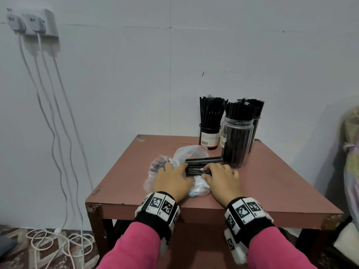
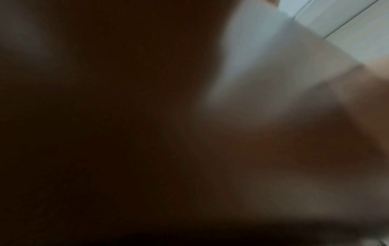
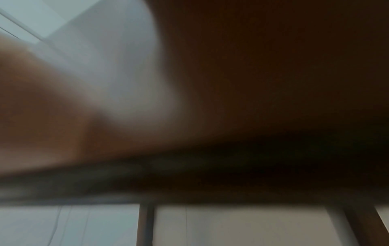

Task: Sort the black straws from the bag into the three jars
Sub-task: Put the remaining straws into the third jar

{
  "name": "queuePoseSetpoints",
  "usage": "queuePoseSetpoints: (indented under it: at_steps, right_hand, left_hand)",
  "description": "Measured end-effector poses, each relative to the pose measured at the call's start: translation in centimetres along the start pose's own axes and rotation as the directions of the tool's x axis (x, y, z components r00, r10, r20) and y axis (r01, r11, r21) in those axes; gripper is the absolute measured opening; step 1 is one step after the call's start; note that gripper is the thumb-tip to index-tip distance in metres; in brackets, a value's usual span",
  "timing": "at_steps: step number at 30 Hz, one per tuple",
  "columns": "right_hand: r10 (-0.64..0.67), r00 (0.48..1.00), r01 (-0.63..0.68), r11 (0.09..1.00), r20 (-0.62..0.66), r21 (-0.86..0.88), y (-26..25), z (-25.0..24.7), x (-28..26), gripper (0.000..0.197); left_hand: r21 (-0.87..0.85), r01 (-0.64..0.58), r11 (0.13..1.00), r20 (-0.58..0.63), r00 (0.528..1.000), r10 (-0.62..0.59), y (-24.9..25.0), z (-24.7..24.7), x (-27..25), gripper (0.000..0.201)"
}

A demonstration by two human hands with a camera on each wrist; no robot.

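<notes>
Pink sleeves (image 1: 136, 247) and tagged wristbands (image 1: 157, 205) frame both hands, palms down on the table (image 1: 272, 191). The left hand (image 1: 172, 179) pins the bag (image 1: 186, 152), likely to steady it; the right hand (image 1: 221, 178) curls its fingers over loose straws (image 1: 202, 162) beside it, apparently gathering them. The three jars (image 1: 236, 140), already bristling with straws, stand just beyond.
</notes>
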State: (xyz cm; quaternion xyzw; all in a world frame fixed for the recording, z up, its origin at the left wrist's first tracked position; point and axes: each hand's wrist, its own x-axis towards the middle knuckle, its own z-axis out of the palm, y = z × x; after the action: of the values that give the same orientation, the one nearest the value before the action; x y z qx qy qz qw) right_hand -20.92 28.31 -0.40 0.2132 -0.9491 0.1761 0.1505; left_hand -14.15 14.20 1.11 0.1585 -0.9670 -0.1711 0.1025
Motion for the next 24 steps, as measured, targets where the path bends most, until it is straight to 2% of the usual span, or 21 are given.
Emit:
queuePoseSetpoints:
  at_steps: [6,10,13,18,21,24]
  right_hand:
    - [0.017,1.000,-0.016,0.998,0.009,-0.053,0.1,0.1,0.0,0.035]
    - [0.017,1.000,-0.018,0.999,0.016,0.042,0.1,0.1,-0.1,0.030]
    - [0.012,1.000,-0.017,0.979,0.022,0.204,0.1,-0.1,-0.2,0.026]
    - [0.053,0.997,-0.020,0.861,-0.051,0.509,0.5,-0.2,-0.3,0.025]
    - [0.124,0.992,-0.086,0.741,-0.009,0.666,1.0,-0.3,-0.3,0.033]
    - [0.129,0.991,-0.104,0.682,0.021,0.724,1.4,-0.1,-0.2,0.035]
  left_hand:
    - [-0.049,-0.005,0.999,-0.054,0.999,0.002,-0.4,0.6,0.2,0.054]
    - [-0.055,-0.004,0.998,-0.066,0.998,0.000,-0.4,0.8,0.2,0.053]
    - [-0.063,-0.005,0.998,-0.069,0.998,0.000,-0.5,0.8,0.2,0.054]
    - [-0.066,-0.009,0.998,-0.072,0.997,0.004,-0.5,0.8,0.1,0.053]
    - [-0.058,-0.006,0.998,-0.069,0.998,0.002,-0.4,0.7,0.0,0.052]
    - [-0.056,0.000,0.998,-0.065,0.998,-0.004,-0.3,0.6,-0.1,0.053]
